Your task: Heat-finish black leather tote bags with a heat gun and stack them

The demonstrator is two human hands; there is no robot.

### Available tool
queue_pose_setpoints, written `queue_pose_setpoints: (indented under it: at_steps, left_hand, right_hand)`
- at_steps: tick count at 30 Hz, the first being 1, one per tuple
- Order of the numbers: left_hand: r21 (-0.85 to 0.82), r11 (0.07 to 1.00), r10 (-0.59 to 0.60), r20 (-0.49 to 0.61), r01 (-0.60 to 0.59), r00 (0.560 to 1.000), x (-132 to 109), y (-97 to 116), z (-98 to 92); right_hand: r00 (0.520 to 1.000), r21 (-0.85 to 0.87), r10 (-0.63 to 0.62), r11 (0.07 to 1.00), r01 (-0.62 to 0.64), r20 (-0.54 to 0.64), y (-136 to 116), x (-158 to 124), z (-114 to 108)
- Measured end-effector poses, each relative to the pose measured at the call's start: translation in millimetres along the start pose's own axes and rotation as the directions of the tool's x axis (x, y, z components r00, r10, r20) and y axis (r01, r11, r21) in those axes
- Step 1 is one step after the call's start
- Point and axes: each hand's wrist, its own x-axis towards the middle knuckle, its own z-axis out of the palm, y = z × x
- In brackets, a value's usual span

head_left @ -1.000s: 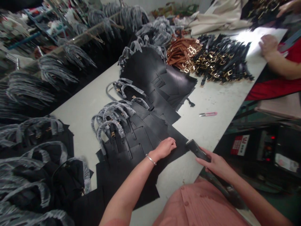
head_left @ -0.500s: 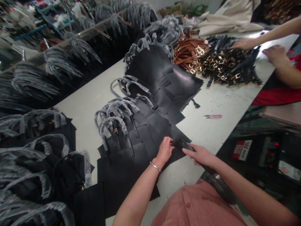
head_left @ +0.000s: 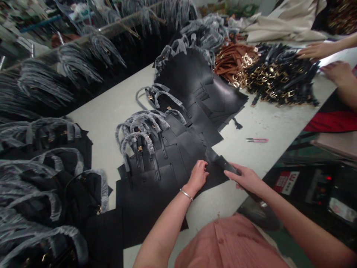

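Note:
Black leather panels (head_left: 184,149) lie overlapped across the pale table, several with plastic-wrapped handles (head_left: 136,139) at their left side. My left hand (head_left: 199,174), with a silver bangle at the wrist, rests on the panels with its fingers curled; whether it pinches anything is hidden. A long dark tool (head_left: 230,167) is gripped in my right hand (head_left: 245,178), its flat end over the panels' right edge. The tool's far part passes under my forearm.
Pink-handled snips (head_left: 257,140) lie on the table (head_left: 251,160). Brown straps (head_left: 232,61) and black buckled straps (head_left: 281,74) are piled behind, beside another person's hands. Wrapped handles hang at the left. More black pieces lie at the lower left.
The tool's rear part has swung down and away beneath my right forearm. The view has shifted slightly, and both hands appear a little further right.

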Motion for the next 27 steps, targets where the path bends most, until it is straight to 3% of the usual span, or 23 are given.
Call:
queue_pose_setpoints:
  at_steps: [4, 8, 12, 17, 22, 27]
  left_hand:
    - [-0.031, 0.999, 0.017, 0.015, -0.016, 1.0, 0, 0, -3.4]
    - [-0.057, 0.998, 0.015, 0.063, -0.012, 0.998, 3, -2, -6.0]
    - [-0.049, 0.999, 0.018, 0.059, -0.015, 0.998, 4, -5, -4.7]
    - [-0.056, 0.998, 0.022, 0.065, -0.019, 0.998, 3, -6, -3.5]
    - [-0.045, 0.999, 0.022, 0.091, -0.018, 0.996, 6, -5, -6.7]
    - [0.14, 0.99, 0.006, 0.079, -0.017, 0.997, 2, 9, -1.9]
  right_hand:
    - [0.99, -0.121, -0.042, 0.991, 0.059, 0.138, 9, -3, -10]
    - [0.964, -0.201, -0.113, 0.966, 0.163, 0.241, -1, 5, -13]
    - [0.947, -0.254, -0.12, 0.946, 0.2, 0.297, -15, 14, -19]
    - [0.905, -0.273, -0.096, 0.935, 0.225, 0.415, -15, 19, -32]
    - [0.9, -0.254, -0.178, 0.921, 0.295, 0.397, -12, 24, -28]
    - [0.955, -0.171, -0.133, 0.968, 0.182, 0.267, 14, 14, -46]
